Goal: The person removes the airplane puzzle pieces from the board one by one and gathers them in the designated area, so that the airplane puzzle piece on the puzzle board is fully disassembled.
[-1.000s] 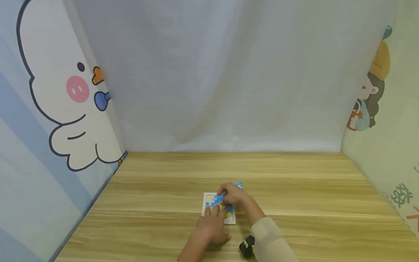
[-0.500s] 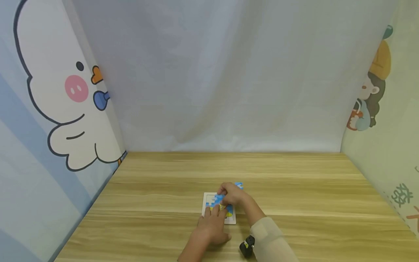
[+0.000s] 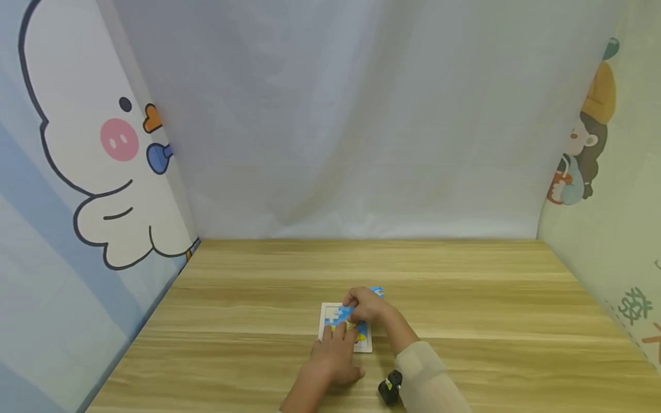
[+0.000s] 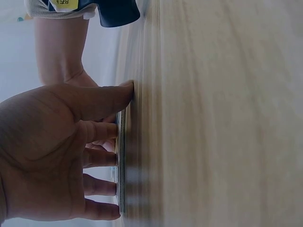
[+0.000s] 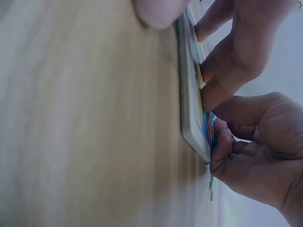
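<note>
A jigsaw puzzle in a white-rimmed tray [image 3: 366,347] lies on the table, showing blue and yellow pieces and a bare patch at its upper left. My left hand [image 3: 334,358] rests over its lower part, fingertips pressing on it, with the thumb on the table by the near edge. At the upper right corner, my right hand [image 3: 365,306] has curled fingers and pinches a blue puzzle piece [image 5: 211,128], mostly hidden by the fingers. Beyond that hand, more blue puzzle pieces [image 3: 378,292] lie outside the tray.
A black wrist camera [image 3: 390,388] sits beside the right sleeve [image 3: 426,373]. The wood-grain table [image 3: 248,287] ends at a pale curtain [image 3: 330,143] behind. Printed cloth walls stand left and right.
Both hands keep almost the same place on the puzzle. Only a very slight shift of the head view shows.
</note>
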`<state>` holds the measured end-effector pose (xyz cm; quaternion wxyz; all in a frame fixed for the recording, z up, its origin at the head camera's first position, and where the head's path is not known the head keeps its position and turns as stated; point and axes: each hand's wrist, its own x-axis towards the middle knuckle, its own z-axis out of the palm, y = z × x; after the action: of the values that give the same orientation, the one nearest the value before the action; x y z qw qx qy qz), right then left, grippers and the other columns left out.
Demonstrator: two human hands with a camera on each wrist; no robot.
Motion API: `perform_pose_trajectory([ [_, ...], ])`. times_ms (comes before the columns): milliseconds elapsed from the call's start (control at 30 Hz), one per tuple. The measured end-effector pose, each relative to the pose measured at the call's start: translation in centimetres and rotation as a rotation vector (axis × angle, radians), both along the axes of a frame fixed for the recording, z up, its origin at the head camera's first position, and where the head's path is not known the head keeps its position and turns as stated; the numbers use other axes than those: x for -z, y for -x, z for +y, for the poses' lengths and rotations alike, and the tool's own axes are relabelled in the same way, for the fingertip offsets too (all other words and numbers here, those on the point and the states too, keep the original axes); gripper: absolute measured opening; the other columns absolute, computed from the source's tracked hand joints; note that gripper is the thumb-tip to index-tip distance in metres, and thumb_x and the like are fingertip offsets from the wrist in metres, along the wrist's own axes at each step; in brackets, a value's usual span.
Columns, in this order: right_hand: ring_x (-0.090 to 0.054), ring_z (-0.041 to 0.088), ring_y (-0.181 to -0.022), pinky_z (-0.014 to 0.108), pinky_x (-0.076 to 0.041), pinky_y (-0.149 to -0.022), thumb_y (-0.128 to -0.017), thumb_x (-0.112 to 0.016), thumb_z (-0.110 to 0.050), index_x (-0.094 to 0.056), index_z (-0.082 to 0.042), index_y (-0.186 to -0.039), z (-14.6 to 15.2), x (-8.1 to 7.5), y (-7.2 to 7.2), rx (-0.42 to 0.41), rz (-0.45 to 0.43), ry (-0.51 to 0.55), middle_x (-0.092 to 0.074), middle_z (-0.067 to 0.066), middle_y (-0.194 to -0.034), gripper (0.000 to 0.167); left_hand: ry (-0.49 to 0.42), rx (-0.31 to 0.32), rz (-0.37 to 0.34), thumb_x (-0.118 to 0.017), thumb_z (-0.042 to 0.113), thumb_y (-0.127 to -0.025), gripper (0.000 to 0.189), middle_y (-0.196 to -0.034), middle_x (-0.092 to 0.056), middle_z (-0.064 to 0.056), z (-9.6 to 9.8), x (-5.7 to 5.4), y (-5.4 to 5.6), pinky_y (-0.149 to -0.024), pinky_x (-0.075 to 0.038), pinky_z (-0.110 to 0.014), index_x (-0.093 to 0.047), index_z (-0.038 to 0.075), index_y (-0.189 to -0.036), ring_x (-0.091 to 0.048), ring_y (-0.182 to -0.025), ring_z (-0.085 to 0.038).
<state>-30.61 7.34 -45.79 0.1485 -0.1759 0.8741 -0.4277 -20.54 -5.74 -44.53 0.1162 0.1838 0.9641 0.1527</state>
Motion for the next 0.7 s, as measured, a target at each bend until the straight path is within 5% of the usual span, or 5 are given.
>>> perform_pose_trajectory([
  [367,-0.056,0.019,-0.071,0.031,-0.050,-0.064,-0.073,-0.064,0.013,-0.056,0.003,-0.096,-0.14,-0.02,-0.38,0.020,-0.018,0.031,-0.055,0.009,-0.086,0.026,-0.010,-0.001,-0.011,-0.074,0.037,-0.075,0.078,-0.142,-0.032,-0.019,-0.02,0.15,0.10,-0.093,-0.030,-0.064,-0.040,0.010,-0.139,-0.025,-0.127,-0.049],
  [700,-0.055,0.019,-0.073,0.032,-0.049,-0.067,-0.080,-0.069,-0.003,-0.058,0.000,-0.094,-0.22,0.08,-0.40,0.079,0.007,-0.037,-0.056,0.005,-0.085,0.019,-0.018,-0.003,-0.001,-0.074,0.037,-0.075,0.078,-0.142,-0.032,-0.019,-0.05,0.33,0.14,-0.093,-0.030,-0.064,-0.040,0.010,-0.140,-0.025,-0.127,-0.050],
])
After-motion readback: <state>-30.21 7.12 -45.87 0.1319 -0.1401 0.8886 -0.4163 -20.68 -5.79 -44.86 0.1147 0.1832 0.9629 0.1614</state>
